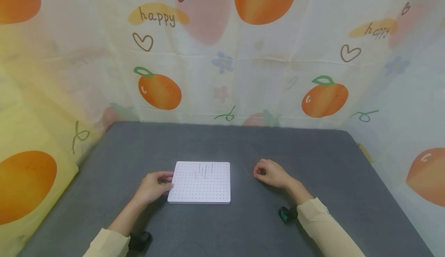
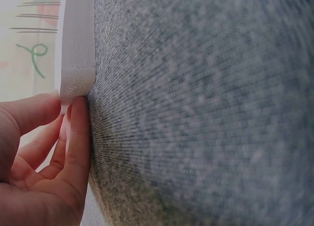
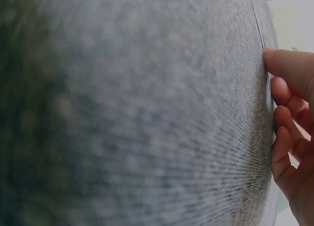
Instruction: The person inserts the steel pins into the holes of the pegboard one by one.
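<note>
A white pegboard point(image 1: 201, 191) with rows of small holes lies on the dark table. Several thin, dark pins point(image 1: 206, 170) stand upright in its far half. At the board's left edge, my left hand point(image 1: 153, 187) grips the corner, thumb on the upper face and fingers against the side and underside point(image 2: 77, 132). A few loose, thin pins point(image 1: 246, 169) lie to the right of the board. Beside them, my right hand point(image 1: 272, 172) rests low with curled fingers. A pin point(image 3: 258, 22) runs along the tabletop to the right thumb; whether the fingertips pinch it is unclear.
The grey table point(image 1: 313, 148) reaches back to a fruit-printed curtain point(image 1: 264, 75). Dark wrist-worn devices sit under both forearms, one at the left point(image 1: 140, 242) and one at the right point(image 1: 287, 214).
</note>
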